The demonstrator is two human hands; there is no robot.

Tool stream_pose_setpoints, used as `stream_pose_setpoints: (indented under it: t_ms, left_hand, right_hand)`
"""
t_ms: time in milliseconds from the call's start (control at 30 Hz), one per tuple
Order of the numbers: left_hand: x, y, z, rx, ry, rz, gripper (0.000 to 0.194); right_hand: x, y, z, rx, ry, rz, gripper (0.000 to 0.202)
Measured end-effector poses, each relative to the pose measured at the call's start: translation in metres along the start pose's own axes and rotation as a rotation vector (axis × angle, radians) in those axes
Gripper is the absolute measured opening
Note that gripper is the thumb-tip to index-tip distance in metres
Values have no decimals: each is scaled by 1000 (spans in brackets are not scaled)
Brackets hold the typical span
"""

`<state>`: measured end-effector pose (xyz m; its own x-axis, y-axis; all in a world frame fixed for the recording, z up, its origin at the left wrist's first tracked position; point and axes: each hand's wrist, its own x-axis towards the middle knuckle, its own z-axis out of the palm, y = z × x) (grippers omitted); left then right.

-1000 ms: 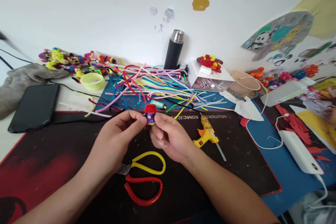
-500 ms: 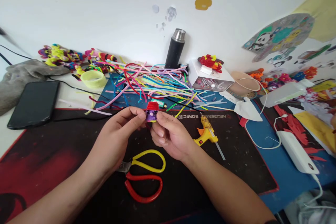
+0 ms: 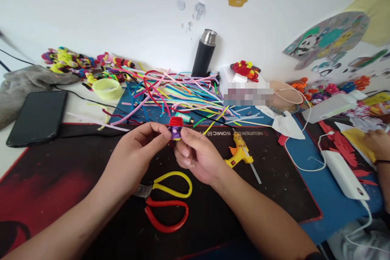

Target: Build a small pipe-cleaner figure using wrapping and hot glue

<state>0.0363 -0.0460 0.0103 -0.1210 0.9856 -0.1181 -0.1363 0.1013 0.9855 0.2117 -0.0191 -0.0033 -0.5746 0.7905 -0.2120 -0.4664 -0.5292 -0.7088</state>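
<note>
Here, piece [image 3: 176, 129]: red over purple, held up above the mat [image 3: 283, 183].
Left hand [image 3: 137, 150]: fingers pinching its left side.
Right hand [image 3: 199, 154]: fingers pinching its right side.
Grip: light, even pressure should avoid crushing it.

Soft, even light fills the room, brightening the plain white wall [image 3: 122, 16] and laying a faint shadow beside the black cylindrical flask [image 3: 202, 59], whose silver metal cap [image 3: 209, 37] glints; the black-and-red desk mat [image 3: 280, 183] looks dim. The small red-and-purple fuzzy piece [image 3: 176, 129] shows soft detail, a dark streak [image 3: 11, 44] blurs at far left, shapes stretch towards the edges, and coarse pinkish-grey square blocks [image 3: 248, 94] veil part of the white box [image 3: 226, 76].
</note>
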Motion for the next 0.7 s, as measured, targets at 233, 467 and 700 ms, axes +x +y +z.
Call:
stream_pose_setpoints:
  t_ms: [233, 467, 700]
  left_hand:
    - [0, 5, -1, 47, 10, -19, 26]
    - [0, 8, 1, 16, 21, -37, 28]
    - [1, 6, 0, 33, 9, -25, 27]
  right_hand:
    - [0, 0, 0, 21, -18, 3, 48]
    - [1, 2, -1, 13, -18, -9, 48]
    - [2, 3, -2, -2, -15, -25, 44]
